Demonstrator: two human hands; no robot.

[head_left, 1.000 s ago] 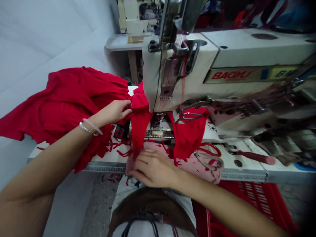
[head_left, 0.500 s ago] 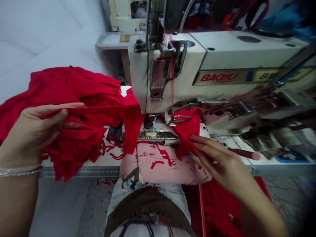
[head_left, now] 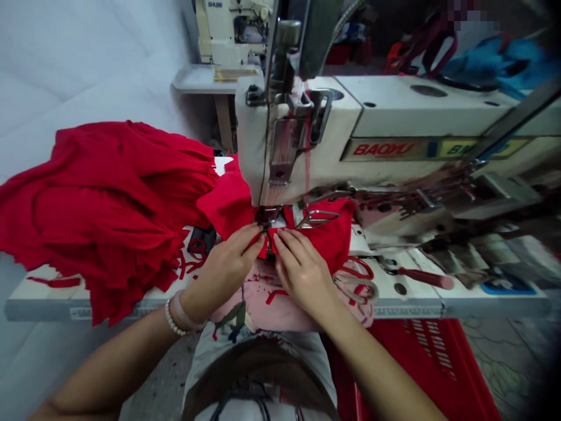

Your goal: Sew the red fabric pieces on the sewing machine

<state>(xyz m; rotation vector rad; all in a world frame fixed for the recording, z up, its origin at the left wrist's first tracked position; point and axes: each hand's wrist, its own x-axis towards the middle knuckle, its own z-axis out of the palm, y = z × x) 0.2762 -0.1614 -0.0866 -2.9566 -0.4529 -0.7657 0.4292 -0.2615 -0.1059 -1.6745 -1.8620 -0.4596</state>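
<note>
Both the left hand [head_left: 228, 266] and the right hand [head_left: 304, 272] pinch red fabric [head_left: 331, 245] at the near side of the presser foot [head_left: 269, 217] of the sewing machine [head_left: 324, 166], each grip so close that slipping could cause injury, or uneven pulling could pucker the fabric.

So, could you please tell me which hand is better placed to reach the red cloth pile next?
Probably the left hand: it is nearer the pile, while the right hand is farther across, on cloth by the sewing machine.
</note>
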